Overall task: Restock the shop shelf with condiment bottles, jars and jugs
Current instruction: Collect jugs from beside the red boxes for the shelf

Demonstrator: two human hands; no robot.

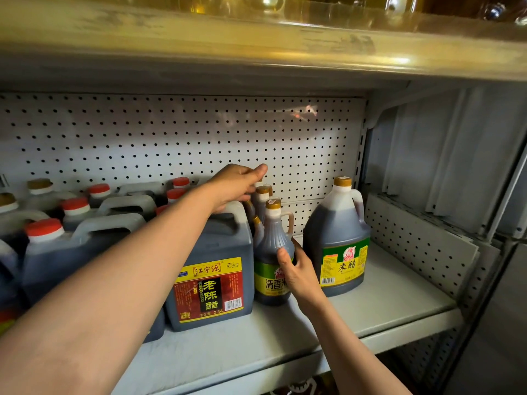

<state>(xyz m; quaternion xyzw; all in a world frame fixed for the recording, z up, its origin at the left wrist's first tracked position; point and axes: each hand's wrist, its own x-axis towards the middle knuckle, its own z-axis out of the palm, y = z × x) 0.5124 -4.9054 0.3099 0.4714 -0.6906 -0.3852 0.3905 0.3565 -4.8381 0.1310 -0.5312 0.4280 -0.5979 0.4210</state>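
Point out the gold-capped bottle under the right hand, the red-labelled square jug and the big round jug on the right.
gold-capped bottle [273, 223]: head view, neck.
red-labelled square jug [209, 289]: head view, label.
big round jug [340, 265]: head view, label.

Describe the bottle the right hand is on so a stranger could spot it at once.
Start at the white pegboard-backed shelf and find the big square dark vinegar jug with the red and yellow label. Just right of it stands the slim dark bottle with a gold cap and loop handle, held by the right hand. It is narrower than both jugs flanking it.
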